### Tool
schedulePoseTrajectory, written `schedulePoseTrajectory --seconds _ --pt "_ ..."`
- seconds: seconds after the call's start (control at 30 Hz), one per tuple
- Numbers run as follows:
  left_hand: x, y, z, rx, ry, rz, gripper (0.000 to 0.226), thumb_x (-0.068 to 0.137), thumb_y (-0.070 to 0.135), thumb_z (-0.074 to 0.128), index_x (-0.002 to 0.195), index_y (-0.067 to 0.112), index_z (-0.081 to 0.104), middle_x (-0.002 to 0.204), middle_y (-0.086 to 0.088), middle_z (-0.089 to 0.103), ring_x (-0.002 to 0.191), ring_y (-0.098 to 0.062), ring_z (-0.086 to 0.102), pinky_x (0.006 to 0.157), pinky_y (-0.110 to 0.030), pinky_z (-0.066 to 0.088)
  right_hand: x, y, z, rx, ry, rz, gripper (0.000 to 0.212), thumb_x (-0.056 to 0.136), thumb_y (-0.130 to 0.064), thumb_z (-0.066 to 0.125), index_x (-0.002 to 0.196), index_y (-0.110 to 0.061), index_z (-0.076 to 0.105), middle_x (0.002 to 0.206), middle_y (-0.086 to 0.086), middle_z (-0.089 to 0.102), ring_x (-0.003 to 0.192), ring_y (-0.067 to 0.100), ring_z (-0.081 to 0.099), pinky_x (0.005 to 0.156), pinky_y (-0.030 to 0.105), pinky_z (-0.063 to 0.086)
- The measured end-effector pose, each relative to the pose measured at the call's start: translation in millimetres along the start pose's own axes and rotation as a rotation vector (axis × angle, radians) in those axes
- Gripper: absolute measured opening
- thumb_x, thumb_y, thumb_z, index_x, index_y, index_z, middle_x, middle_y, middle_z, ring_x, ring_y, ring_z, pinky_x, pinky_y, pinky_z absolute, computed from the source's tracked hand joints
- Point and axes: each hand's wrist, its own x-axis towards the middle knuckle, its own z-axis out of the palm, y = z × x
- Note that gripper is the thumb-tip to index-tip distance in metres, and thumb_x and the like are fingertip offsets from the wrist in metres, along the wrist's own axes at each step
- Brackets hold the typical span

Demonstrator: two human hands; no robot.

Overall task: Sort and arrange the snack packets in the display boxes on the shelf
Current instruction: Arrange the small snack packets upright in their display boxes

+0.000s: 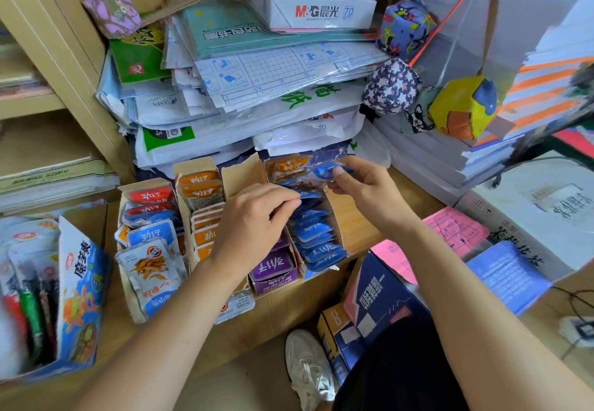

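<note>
The right hand (pixel 363 185) is raised above the far end of the rightmost display box (pixel 336 217), with its thumb and curled fingers pinching a loose blue packet (pixel 323 173) by its right edge. The packet hangs tilted just in front of some orange packets (pixel 289 166) at the back. The left hand (pixel 254 224) reaches across from the left, palm down. Its bunched fingertips close on the top of the blue packets (pixel 316 237), which stand in a front-to-back row inside that same box. Beside it, touching on the left, a box of purple packets (pixel 273 266) is partly covered by the left wrist. Next comes a box of orange snack packets (pixel 201 192), then a leftmost box of mixed red and blue packets (pixel 149 217). All four cardboard boxes sit side by side on a wooden shelf (pixel 356 227). Behind them rises a heap of plastic-wrapped book covers (pixel 273 69), topped by an M&G paper ream (pixel 318 8). Pink sheets (pixel 456 230) lie to the right.
</note>
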Motion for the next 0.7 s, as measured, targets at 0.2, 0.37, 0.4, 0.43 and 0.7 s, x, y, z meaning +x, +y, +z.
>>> schedulePoseTrajectory --seconds 0.2,0.37,0.4,0.43,0.7 --pt "0 -3 9 0.004 -0.066 -0.116 0.018 0.093 0.021 0.070 0.107 0.016 0.079 0.103 0.004 0.077 0.093 -0.014 0.067 0.083 -0.034 0.056 2 -6 3 0.067 0.014 -0.008 0.025 0.104 -0.022 0.050 0.104 -0.004 0.067 0.096 0.012 0.071 0.084 0.017 0.065 0.082 0.036 0.053" --pt "-7 1 8 -0.052 -0.199 -0.134 0.033 0.099 0.020 0.060 0.132 0.019 0.065 0.117 0.000 0.068 0.107 -0.011 0.058 0.091 -0.025 0.046 4 -4 -6 0.204 0.108 0.028 0.027 0.104 -0.021 0.047 0.099 -0.004 0.067 0.090 0.016 0.067 0.082 0.022 0.060 0.076 0.034 0.049" --pt "-9 1 7 -0.050 -0.212 -0.149 0.036 0.100 0.022 0.058 0.135 0.022 0.063 0.119 0.000 0.065 0.109 -0.010 0.056 0.092 -0.023 0.044 4 -1 -5 0.164 0.092 0.049 0.027 0.105 -0.021 0.048 0.098 -0.002 0.066 0.092 0.021 0.067 0.082 0.022 0.060 0.077 0.036 0.049" --pt "-12 1 5 -0.043 -0.219 -0.156 0.036 0.101 0.022 0.057 0.137 0.023 0.061 0.121 0.000 0.062 0.111 -0.010 0.056 0.093 -0.022 0.042 5 1 -2 0.122 0.076 0.059 0.028 0.104 -0.023 0.049 0.098 -0.001 0.065 0.096 0.024 0.067 0.082 0.022 0.060 0.077 0.039 0.049" --pt "-15 -7 -3 -0.054 -0.204 -0.117 0.035 0.096 0.013 0.063 0.131 0.014 0.066 0.115 0.004 0.063 0.109 -0.011 0.057 0.092 -0.031 0.050 3 -6 13 -0.245 -0.049 0.004 0.017 0.101 -0.033 0.055 0.093 -0.027 0.069 0.077 0.001 0.066 0.067 0.015 0.054 0.063 0.027 0.041"
